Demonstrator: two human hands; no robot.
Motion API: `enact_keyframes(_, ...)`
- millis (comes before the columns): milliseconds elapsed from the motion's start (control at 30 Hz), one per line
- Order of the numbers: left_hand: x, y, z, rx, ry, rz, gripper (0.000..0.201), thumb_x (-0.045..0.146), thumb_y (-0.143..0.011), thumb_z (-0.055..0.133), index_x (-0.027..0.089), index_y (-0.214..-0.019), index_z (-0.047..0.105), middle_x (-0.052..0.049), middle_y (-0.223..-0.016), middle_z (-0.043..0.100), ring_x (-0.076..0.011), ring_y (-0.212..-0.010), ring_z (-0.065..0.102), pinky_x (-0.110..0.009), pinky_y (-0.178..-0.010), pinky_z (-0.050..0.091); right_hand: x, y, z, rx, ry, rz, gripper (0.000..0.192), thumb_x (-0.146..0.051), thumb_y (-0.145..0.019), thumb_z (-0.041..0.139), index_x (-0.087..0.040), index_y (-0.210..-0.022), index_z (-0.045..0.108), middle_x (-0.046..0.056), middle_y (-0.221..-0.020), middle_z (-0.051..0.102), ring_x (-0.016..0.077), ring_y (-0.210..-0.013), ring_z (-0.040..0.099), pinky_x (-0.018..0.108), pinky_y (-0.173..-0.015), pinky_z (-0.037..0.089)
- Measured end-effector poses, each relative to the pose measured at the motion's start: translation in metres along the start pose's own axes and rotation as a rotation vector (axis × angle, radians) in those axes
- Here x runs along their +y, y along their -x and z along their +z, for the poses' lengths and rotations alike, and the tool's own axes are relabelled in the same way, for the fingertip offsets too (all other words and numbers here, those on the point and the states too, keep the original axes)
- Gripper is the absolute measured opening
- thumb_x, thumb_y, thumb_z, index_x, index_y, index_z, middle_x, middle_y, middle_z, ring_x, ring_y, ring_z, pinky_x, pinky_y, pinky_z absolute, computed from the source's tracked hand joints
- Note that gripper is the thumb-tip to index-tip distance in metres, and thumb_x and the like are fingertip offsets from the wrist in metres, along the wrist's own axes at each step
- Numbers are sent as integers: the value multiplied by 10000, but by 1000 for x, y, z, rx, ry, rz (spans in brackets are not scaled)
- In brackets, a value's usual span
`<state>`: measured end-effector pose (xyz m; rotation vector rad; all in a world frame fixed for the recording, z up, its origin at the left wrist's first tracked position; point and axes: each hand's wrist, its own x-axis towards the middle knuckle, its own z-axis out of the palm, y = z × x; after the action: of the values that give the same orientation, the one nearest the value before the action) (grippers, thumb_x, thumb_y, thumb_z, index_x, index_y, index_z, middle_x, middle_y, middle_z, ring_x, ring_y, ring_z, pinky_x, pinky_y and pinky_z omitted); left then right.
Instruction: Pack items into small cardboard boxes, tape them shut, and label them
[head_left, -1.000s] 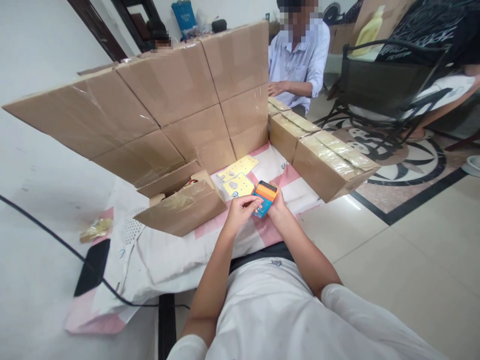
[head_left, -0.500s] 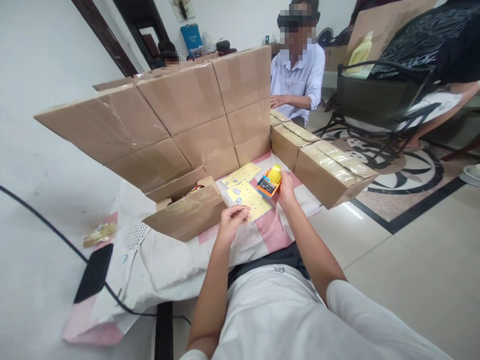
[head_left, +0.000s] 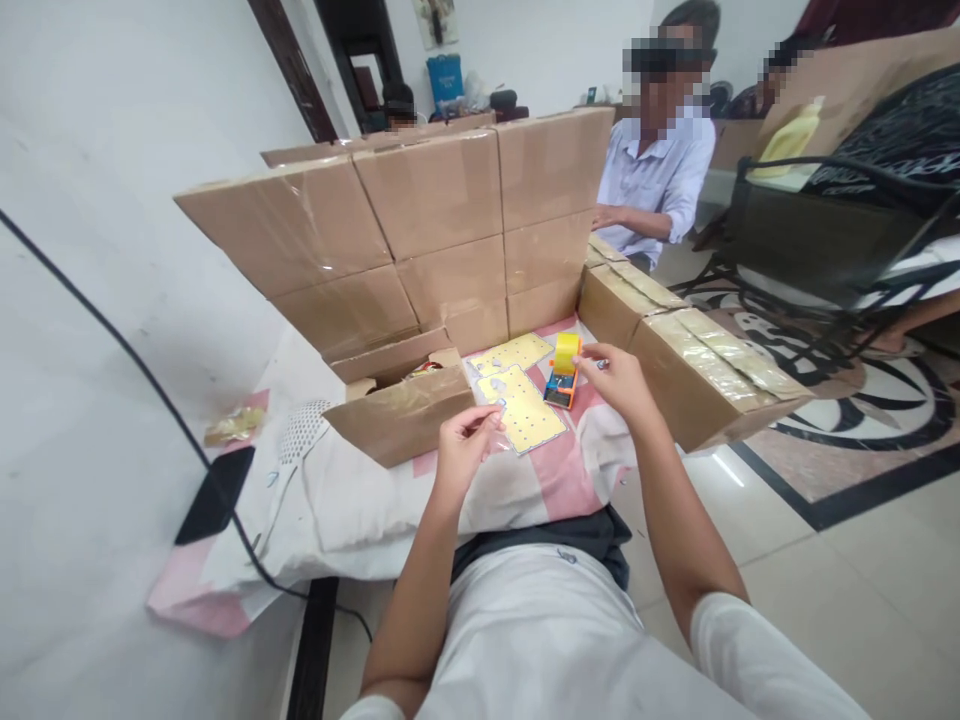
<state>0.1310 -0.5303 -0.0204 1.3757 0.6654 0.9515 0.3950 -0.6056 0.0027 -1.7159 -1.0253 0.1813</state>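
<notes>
A small orange and blue tape dispenser point(head_left: 560, 388) with a yellow roll lies on the pink and white cloth. At its right side is my right hand point(head_left: 619, 382), thumb and forefinger apart, fingertips by the roll's edge; whether they touch it I cannot tell. My left hand point(head_left: 466, 440) is pinched closed over the near left corner of a yellow dotted card point(head_left: 534, 418). A small pale bit shows at its fingertips, too small to name. Behind lies a second yellow card point(head_left: 517, 352), partly under the first, with small grey pieces on the cards.
A tall cardboard wall point(head_left: 450, 225) stands behind the cards. An open carton point(head_left: 409, 425) is at the left, a low row of boxes point(head_left: 686, 370) at the right. A black phone-like slab point(head_left: 216, 495) and a cable point(head_left: 172, 400) lie left. A person point(head_left: 664, 165) sits beyond.
The tape dispenser has come down onto the cloth from my right hand, which has loosened and shifted to its right. My left hand stays pinched. The view has turned left.
</notes>
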Motion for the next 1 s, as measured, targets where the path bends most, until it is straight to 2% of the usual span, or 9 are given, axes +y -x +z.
enact_keyframes(100,11,10,0,10,-66,13,366,499,-778,804,172,-941,819,-46,-712,735,-57,-384,411,-218,-366,320,-59,27,12,-419,-152,-303,234,-418,-804,811,-280,-993,804,65,-1009,772,265,-898,693,387,-806,530)
enact_keyframes(200,22,28,-7,71,-90,10,373,497,-763,810,172,-947,826,-48,-716,740,-58,-372,404,-221,-347,311,-103,45,31,-567,-176,-488,68,-335,-878,748,-285,-873,793,35,-846,748,227,-796,660,360,-755,497)
enact_keyframes(367,31,73,-45,127,-138,-164,471,542,-757,800,156,-1027,819,-59,-742,753,-44,-350,353,-207,-304,247,-132,59,57,-768,-102,-681,176,-177,-909,650,-245,-804,774,20,-735,709,186,-711,620,326,-731,451)
enact_keyframes(533,26,112,-81,242,-218,-268,797,571,-817,755,145,-1467,580,3,-597,685,-51,-365,330,-180,-355,285,-151,70,82,-764,-171,-525,129,-96,-829,645,-168,-749,716,-2,-695,676,123,-649,573,245,-632,405)
enact_keyframes(667,20,121,-104,440,-335,-158,741,566,-869,706,137,-1459,573,9,-600,673,-79,-416,414,-197,-421,338,-153,62,89,-698,-231,-436,112,-168,-846,649,-168,-746,698,-19,-654,638,112,-621,537,235,-605,393)
enact_keyframes(767,30,105,-121,629,-616,113,473,493,-954,619,166,-1287,690,-30,-709,716,-136,-598,604,-246,-605,486,-146,48,87,-623,-255,-414,141,-245,-884,651,-168,-795,727,6,-714,681,123,-651,552,247,-608,398)
enact_keyframes(833,47,80,-131,644,-885,340,392,462,-976,590,190,-1229,716,-84,-908,768,-199,-840,701,-331,-829,543,-140,37,84,-595,-270,-376,171,-295,-898,663,-166,-827,750,28,-761,715,137,-679,576,259,-618,411)
enact_keyframes(900,67,44,-135,486,-1177,510,447,475,-965,611,221,-1327,676,-137,-1262,727,-286,-1200,657,-445,-1065,472,-136,28,81,-595,-315,-306,203,-350,-898,684,-166,-886,770,41,-768,729,148,-677,594,269,-614,424)
enact_keyframes(1000,89,-19,-130,139,-1479,542,756,583,-924,642,245,-1572,450,-132,-1672,358,-381,-1566,273,-585,-1247,238,-131,18,77,-596,-415,-184,274,-428,-844,759,-170,-934,777,40,-723,718,151,-637,593,278,-594,442)
